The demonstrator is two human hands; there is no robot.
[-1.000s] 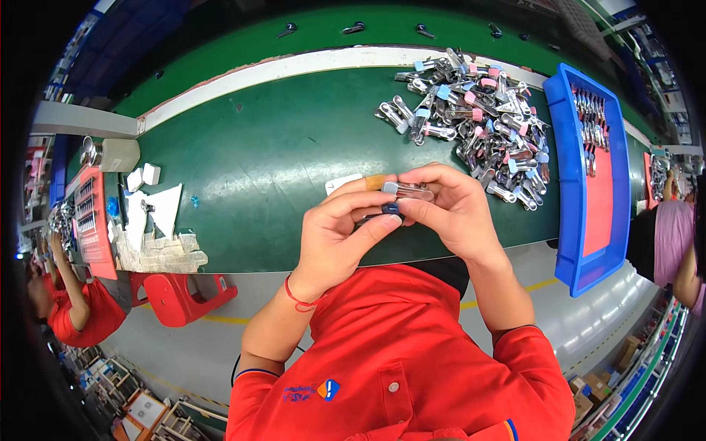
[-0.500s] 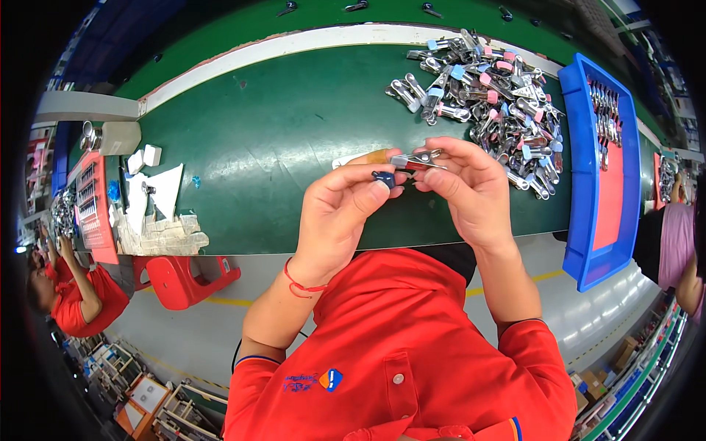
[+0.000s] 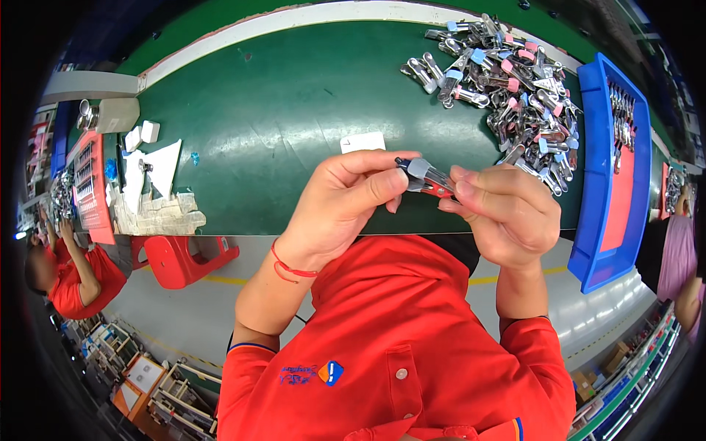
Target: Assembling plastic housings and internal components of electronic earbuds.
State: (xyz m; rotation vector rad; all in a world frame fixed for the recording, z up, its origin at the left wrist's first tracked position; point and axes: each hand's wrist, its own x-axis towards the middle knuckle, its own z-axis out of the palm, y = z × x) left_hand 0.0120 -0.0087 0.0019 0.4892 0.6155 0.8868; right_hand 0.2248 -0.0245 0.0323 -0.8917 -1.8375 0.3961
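Observation:
A metal spring clip [image 3: 435, 178] with a light grey end and a red part is held between both hands above the near edge of the green table. My right hand [image 3: 515, 213] is closed, its thumb and fingers pinching the clip's right end. My left hand [image 3: 342, 202] is closed in a pinch at the clip's grey end. Between its thumb and forefinger shows a small dark blue piece [image 3: 401, 162], touching the clip; my fingertips hide part of it. Just beyond my left hand lies a white card [image 3: 362, 142].
A pile of metal clips with pink and blue ends [image 3: 515, 88] covers the table's far right. Beside it stands a blue tray [image 3: 599, 176] with clips in rows. At left are torn white sheets [image 3: 160, 170] and white blocks [image 3: 150, 132]. Other people work at both sides.
The dark blue piece, earlier apart from the clip, now meets its grey end. My right hand has turned and shifted its hold toward the clip's right end.

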